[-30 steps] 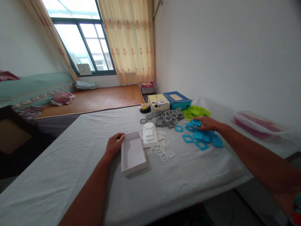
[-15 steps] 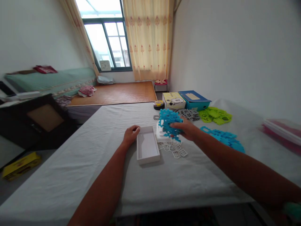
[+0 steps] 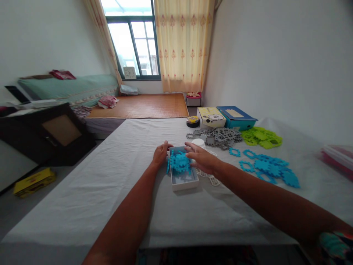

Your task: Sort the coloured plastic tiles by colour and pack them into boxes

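Observation:
A shallow white box (image 3: 185,187) stands on the white-covered table, with a pile of blue notched plastic building pieces (image 3: 180,162) in it. One blue piece sticks out over the box's left side. At the far left corner, my left hand (image 3: 160,154) grips the box's edge with bent fingers. My right hand (image 3: 202,158) is open over the right rim, fingers spread beside the blue pile and holding nothing. Partly under my right hand and wrist lie white lattice pieces (image 3: 214,180). Just behind it a round white thing (image 3: 198,142) shows in part.
More blue pieces (image 3: 271,167) lie to the right, with lime-green pieces (image 3: 261,137) and grey pieces (image 3: 220,137) farther back. Behind them stand a black-and-yellow round tin (image 3: 192,122), a yellow cartoon box (image 3: 211,117) and a blue box (image 3: 235,117). A wall runs along the right.
My right hand has brought the blue pieces left and down into the white box and let them go. Its fingers have spread. My left hand stays at the box's far left corner.

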Demonstrator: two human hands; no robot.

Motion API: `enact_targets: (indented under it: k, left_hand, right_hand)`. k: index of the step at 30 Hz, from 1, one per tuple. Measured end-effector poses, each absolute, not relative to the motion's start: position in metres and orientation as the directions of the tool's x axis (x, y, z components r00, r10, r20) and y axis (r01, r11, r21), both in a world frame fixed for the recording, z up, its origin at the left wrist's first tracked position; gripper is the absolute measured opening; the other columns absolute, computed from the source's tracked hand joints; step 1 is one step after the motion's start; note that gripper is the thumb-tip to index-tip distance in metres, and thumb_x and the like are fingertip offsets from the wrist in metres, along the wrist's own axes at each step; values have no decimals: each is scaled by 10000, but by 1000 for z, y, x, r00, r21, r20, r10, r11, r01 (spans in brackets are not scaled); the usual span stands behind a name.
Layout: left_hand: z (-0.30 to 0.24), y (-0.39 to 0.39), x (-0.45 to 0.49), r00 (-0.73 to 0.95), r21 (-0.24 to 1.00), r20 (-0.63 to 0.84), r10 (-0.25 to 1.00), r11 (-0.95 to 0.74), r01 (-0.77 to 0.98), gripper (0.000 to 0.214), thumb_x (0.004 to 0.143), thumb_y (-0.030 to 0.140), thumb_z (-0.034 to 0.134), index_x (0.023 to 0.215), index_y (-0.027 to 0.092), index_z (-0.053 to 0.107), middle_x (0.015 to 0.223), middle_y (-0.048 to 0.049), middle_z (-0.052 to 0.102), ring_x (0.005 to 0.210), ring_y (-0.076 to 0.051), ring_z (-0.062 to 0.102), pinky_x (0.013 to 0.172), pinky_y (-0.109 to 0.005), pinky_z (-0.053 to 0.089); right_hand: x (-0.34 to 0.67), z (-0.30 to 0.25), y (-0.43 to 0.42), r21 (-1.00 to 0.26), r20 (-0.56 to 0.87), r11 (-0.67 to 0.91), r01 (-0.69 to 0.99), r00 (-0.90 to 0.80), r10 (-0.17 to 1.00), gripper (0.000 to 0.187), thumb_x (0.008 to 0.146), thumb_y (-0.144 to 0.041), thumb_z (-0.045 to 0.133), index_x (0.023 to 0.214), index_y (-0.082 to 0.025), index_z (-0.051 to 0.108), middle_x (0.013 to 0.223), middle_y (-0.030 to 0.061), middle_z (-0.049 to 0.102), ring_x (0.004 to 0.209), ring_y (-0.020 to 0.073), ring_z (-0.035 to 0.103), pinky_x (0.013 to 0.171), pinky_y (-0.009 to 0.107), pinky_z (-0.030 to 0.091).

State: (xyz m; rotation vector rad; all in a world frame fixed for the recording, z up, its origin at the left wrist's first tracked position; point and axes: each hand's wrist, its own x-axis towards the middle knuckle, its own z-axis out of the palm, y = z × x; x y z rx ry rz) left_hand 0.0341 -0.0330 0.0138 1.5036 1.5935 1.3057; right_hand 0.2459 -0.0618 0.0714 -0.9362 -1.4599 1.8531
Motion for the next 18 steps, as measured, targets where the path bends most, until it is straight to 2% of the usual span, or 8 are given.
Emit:
enact_targets:
  k: [3, 5, 7, 9, 11, 13, 18]
  left_hand:
    - [10, -33, 39, -196, 907, 233, 952, -140, 398, 686, 867, 657, 289, 910, 136, 734, 917, -118, 728, 867, -238, 653, 701, -330, 503]
    - [8, -32, 41, -196, 910, 237, 951, -147, 387, 668, 866, 658, 305, 914, 151, 737, 915, -106, 733, 873, -238, 656, 734, -339, 504]
    - [7, -31, 41, -193, 922, 230, 954, -149, 358, 671, 858, 669, 319, 915, 148, 737, 923, -111, 732, 869, -243, 656, 730, -345, 506]
    - [7, -31, 38, -194, 938, 213, 958, -146, 314, 692, 846, 685, 324, 918, 133, 735, 944, -127, 726, 864, -247, 654, 696, -346, 508]
    - [8, -30, 36, -196, 954, 190, 962, -134, 270, 710, 834, 700, 331, 917, 121, 733, 936, -137, 722, 847, -245, 650, 659, -338, 506]
    - [8, -30, 35, -198, 964, 170, 965, -121, 238, 710, 824, 708, 344, 907, 120, 733, 890, -130, 719, 815, -234, 646, 637, -326, 501]
    - [9, -31, 36, -184, 974, 141, 973, -103, 200, 667, 817, 691, 394, 880, 119, 730, 804, -100, 703, 751, -209, 631, 614, -299, 485]
  right_hand:
    - [252, 67, -58, -999, -52, -46, 25, -646, 762, 736, 662, -96, 566, 1346, -329, 425, 1497, 65, 367, 1319, 276, 421, 897, 464, 508]
    - [253, 64, -57, -974, 117, 217, 66, -670, 733, 692, 652, -39, 524, 1305, -265, 491, 1425, 86, 457, 1236, 263, 513, 911, 449, 504]
    - [252, 64, -58, -849, 289, 503, 164, -652, 701, 620, 662, 12, 482, 1234, -212, 563, 1315, 95, 554, 1150, 234, 573, 956, 440, 475]
    - [248, 66, -61, -671, 412, 693, 264, -644, 644, 571, 678, 53, 447, 1164, -194, 617, 1206, 88, 620, 1118, 210, 581, 997, 415, 441]
    - [243, 68, -65, -535, 455, 787, 308, -680, 575, 545, 697, 76, 429, 1117, -194, 650, 1142, 79, 646, 1094, 198, 583, 986, 377, 443]
    - [238, 69, -67, -466, 432, 825, 321, -730, 529, 520, 716, 79, 423, 1089, -189, 668, 1107, 81, 654, 1032, 192, 604, 929, 339, 468]
    - [233, 68, -63, -443, 355, 826, 348, -778, 518, 449, 729, 62, 448, 1023, -176, 689, 987, 59, 676, 884, 172, 638, 824, 286, 483]
